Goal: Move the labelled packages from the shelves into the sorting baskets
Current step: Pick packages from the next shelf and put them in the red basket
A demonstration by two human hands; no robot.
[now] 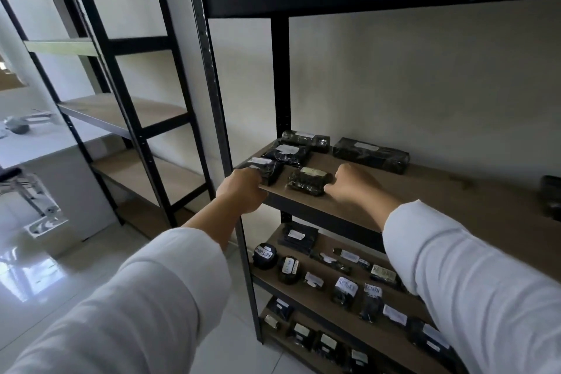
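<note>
I'm watching the left hand [243, 188] gripping the corner package [264, 169], while the right hand [349, 184] is curling against the front package [308, 181]. That one's long axis is running leftward from the right hand, along the shelf [425, 191] edge.

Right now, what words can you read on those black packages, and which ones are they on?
"RETURN": white label on the round black wrapped package at the left end of the middle shelf.
"RETURN": label on the upright black wrapped package further right.
"RETURN": label on the tall narrow black package beside it.
"RETURN": label on the flat black package behind.
All other labels are too small or blurred to read.
</note>
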